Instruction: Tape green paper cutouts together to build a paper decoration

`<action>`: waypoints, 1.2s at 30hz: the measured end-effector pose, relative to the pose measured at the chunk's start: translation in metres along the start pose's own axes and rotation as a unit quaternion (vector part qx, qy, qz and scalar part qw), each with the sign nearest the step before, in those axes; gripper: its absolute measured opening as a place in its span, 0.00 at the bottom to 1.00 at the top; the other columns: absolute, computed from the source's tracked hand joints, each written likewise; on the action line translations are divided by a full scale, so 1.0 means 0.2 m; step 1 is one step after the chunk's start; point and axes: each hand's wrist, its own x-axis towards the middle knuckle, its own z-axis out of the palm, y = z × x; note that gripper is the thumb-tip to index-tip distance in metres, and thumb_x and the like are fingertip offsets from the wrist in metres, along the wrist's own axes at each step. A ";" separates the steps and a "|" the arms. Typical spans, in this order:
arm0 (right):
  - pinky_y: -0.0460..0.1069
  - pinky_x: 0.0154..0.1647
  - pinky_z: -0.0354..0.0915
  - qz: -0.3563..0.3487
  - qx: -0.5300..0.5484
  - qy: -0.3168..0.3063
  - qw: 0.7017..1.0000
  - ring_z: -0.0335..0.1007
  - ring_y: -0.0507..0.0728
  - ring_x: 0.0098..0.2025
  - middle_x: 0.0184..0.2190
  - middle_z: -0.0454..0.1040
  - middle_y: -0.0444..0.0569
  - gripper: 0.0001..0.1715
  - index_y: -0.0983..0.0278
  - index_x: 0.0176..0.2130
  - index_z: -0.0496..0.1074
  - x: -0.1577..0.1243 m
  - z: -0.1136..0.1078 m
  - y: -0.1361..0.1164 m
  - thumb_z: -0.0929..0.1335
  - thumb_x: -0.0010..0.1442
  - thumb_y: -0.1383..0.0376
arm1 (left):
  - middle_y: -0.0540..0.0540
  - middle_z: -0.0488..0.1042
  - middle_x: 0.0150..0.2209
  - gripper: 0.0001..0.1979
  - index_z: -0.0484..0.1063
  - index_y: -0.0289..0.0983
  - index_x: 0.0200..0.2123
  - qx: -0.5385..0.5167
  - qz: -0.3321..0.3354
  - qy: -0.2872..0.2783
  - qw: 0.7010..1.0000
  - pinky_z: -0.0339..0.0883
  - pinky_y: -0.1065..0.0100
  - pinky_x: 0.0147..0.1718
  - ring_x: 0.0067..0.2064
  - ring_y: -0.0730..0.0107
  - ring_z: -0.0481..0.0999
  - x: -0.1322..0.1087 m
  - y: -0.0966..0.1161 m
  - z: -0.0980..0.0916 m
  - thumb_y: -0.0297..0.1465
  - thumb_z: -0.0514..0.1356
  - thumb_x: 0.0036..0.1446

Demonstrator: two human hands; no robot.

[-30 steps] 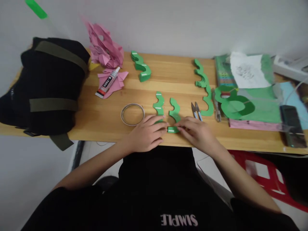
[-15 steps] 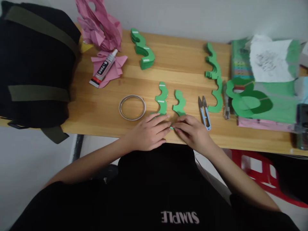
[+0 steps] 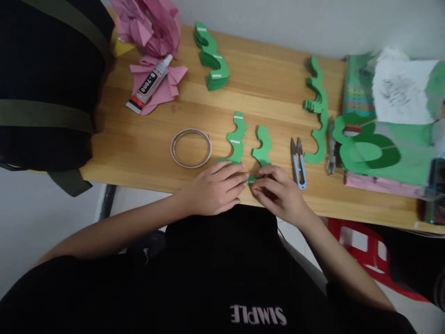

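Note:
My left hand (image 3: 219,189) lies flat, fingers stretched out, over the lower end of a wavy green paper strip (image 3: 237,139) that has white bits of tape across it. My right hand (image 3: 280,190) has thumb and fingers pinched at the bottom end of a second wavy green paper strip (image 3: 263,144). A narrow white piece shows on the green paper between both hands' fingertips. The right hand partly covers this second strip. Left of the strips lies a roll of tape (image 3: 173,147); right of them are blue-handled thread snips (image 3: 299,169).
A stack of green wavy pieces (image 3: 217,76) lies at the back, more green pieces (image 3: 316,97) to the right. A glue tube (image 3: 149,86) rests on pink paper (image 3: 170,88) near a black bag (image 3: 45,69). Papers (image 3: 399,93) and a pen (image 3: 331,148) are at right.
The camera view has shifted slightly. My right fingertips have drawn a little away from the left ones, and more of the green end between them shows. My left hand stays in place.

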 end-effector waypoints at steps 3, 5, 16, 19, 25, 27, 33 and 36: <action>0.53 0.41 0.71 0.004 0.009 0.006 1.000 0.71 0.57 0.41 0.39 0.70 0.51 0.06 0.62 0.40 0.72 0.01 0.00 0.01 0.67 0.62 0.70 | 0.42 0.76 0.55 0.16 0.75 0.35 0.50 0.016 0.007 0.000 1.000 0.58 0.56 0.60 0.62 0.56 0.67 0.00 0.00 0.01 0.36 0.55 0.66; 0.53 0.41 0.71 0.007 0.003 0.005 1.000 0.71 0.57 0.40 0.38 0.71 0.51 0.08 0.61 0.43 0.73 0.02 0.01 0.01 0.67 0.63 0.69 | 0.42 0.76 0.54 0.16 0.75 0.34 0.50 0.021 0.006 0.006 1.000 0.58 0.56 0.60 0.62 0.56 0.67 0.00 0.00 0.01 0.36 0.55 0.66; 0.50 0.36 0.70 -0.026 -0.036 -0.044 0.998 0.72 0.56 0.36 0.34 0.72 0.51 0.09 0.63 0.37 0.74 0.09 0.01 0.05 0.64 0.66 0.66 | 0.42 0.77 0.52 0.15 0.75 0.33 0.48 0.006 0.003 0.029 1.000 0.59 0.55 0.60 0.60 0.55 0.69 -0.01 0.01 0.02 0.35 0.56 0.64; 0.50 0.35 0.70 -0.047 -0.091 -0.084 0.991 0.71 0.56 0.34 0.31 0.72 0.50 0.13 0.64 0.35 0.73 0.10 0.02 0.01 0.61 0.68 0.64 | 0.43 0.78 0.51 0.15 0.76 0.34 0.48 0.002 -0.011 0.041 0.999 0.61 0.54 0.59 0.58 0.55 0.70 -0.02 0.02 0.03 0.34 0.56 0.64; 0.46 0.34 0.69 0.062 0.004 -0.120 0.991 0.73 0.52 0.34 0.34 0.75 0.48 0.10 0.63 0.36 0.70 0.17 -0.32 0.06 0.62 0.67 0.65 | 0.44 0.78 0.51 0.15 0.75 0.36 0.48 0.035 -0.021 0.098 0.994 0.65 0.57 0.57 0.55 0.60 0.73 -0.02 0.03 0.06 0.35 0.56 0.64; 0.46 0.33 0.69 0.248 -0.061 -0.010 0.967 0.74 0.52 0.31 0.29 0.76 0.46 0.09 0.63 0.34 0.70 0.21 -0.60 0.19 0.64 0.65 0.64 | 0.47 0.79 0.50 0.12 0.76 0.38 0.45 0.058 -0.020 0.131 0.989 0.64 0.60 0.57 0.55 0.62 0.74 -0.01 0.03 0.09 0.34 0.56 0.63; 0.52 0.39 0.72 0.495 -0.185 0.099 0.843 0.76 0.56 0.36 0.36 0.77 0.51 0.13 0.69 0.42 0.74 0.32 -1.18 0.65 0.66 0.65 0.62 | 0.51 0.81 0.42 0.12 0.76 0.39 0.34 0.109 0.003 0.227 0.968 0.65 0.65 0.55 0.50 0.66 0.77 0.02 0.02 0.22 0.24 0.53 0.61; 0.58 0.48 0.71 0.504 -0.197 0.078 0.838 0.72 0.58 0.49 0.53 0.71 0.53 0.21 0.64 0.54 0.69 0.35 -1.18 0.77 0.67 0.65 0.58 | 0.50 0.81 0.42 0.13 0.76 0.40 0.34 0.120 -0.005 0.223 0.967 0.66 0.64 0.54 0.50 0.66 0.76 0.01 0.01 0.26 0.23 0.52 0.61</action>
